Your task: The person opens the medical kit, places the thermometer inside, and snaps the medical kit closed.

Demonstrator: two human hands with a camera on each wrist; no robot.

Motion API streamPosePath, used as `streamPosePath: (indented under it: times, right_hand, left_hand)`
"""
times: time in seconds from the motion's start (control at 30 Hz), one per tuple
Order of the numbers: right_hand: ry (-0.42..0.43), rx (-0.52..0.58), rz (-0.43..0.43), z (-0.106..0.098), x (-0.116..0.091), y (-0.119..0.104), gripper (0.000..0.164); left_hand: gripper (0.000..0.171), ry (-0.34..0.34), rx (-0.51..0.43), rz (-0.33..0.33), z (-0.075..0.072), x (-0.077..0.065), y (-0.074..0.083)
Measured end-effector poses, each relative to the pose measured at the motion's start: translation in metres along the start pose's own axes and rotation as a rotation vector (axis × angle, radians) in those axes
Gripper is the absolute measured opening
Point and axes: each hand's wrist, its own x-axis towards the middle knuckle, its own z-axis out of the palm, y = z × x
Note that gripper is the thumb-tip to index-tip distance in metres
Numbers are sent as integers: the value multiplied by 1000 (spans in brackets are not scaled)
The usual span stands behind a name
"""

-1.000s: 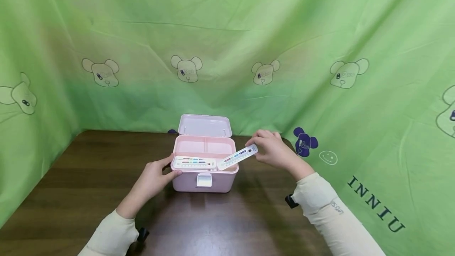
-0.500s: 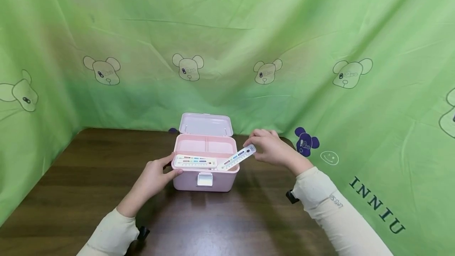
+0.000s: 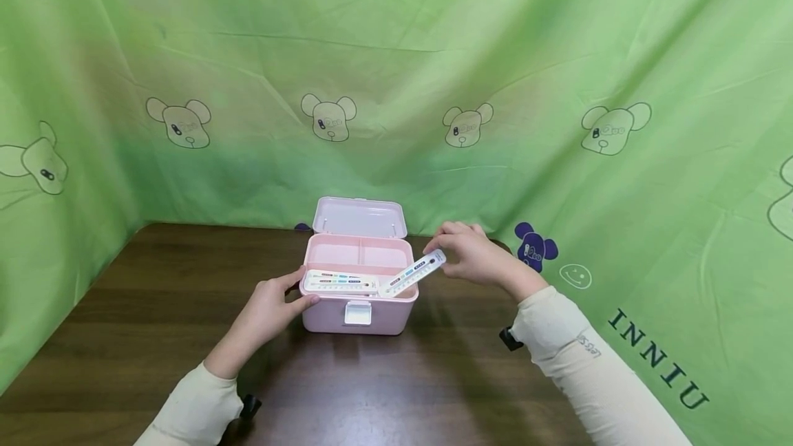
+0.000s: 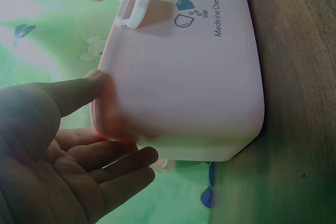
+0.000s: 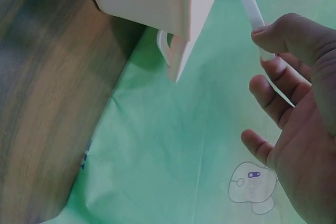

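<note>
A pink medicine box [image 3: 322, 319] with "Medicine Chest" printed on its front stands on the table, its lid [image 3: 359, 217] raised at the back. My left hand [image 3: 265, 312] grips the box's front left corner, thumb on the front and fingers at the side. Between thumb and fingers, my right hand [image 3: 476, 260] pinches the upper end of a white thermometer case [image 3: 411, 275]. That case slants down to the left, with its lower end over the box's right front part. Similar white thermometer cases [image 3: 341, 285] lie across the box's left front. What lies beneath them is hidden.
A divider [image 3: 361, 251] splits the rear part of the pink tray inside the box. A white latch [image 3: 358, 313] sits on the front. Dark wooden table [image 3: 155, 294] surrounds the box, and a green printed curtain [image 3: 384, 171] hangs close behind and to the right.
The head view has shifted slightly. The held thermometer case tilts a little more steeply, its upper end higher and nearer the box. My left hand stays on the corner.
</note>
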Motion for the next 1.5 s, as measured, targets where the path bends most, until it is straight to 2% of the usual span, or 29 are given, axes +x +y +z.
streamPosePath:
  times: [0.3, 0.57, 0.77, 0.97, 1.27, 1.5]
  right_hand:
    - [-14, 52, -36, 5, 1, -2, 37]
    - [-72, -5, -106, 1, 11, -6, 35]
    - [-159, -58, -145, -6, 26, -18, 35]
    - [-240, -105, -156, 4, 38, -24, 31]
    - [-263, -105, -169, 16, 48, -28, 29]
    - [-285, -59, -178, 24, 54, -38, 30]
  left_hand:
    - [73, -2, -5, -10, 1, 0, 0]
    - [73, 4, -17, 3, 1, 1, 0]
    - [73, 6, -18, 2, -1, 0, 0]
    - [73, 5, -14, -2, 0, 1, 0]
    - [73, 13, -16, 6, 0, 1, -1]
    - [72, 9, -22, 14, 0, 1, -2]
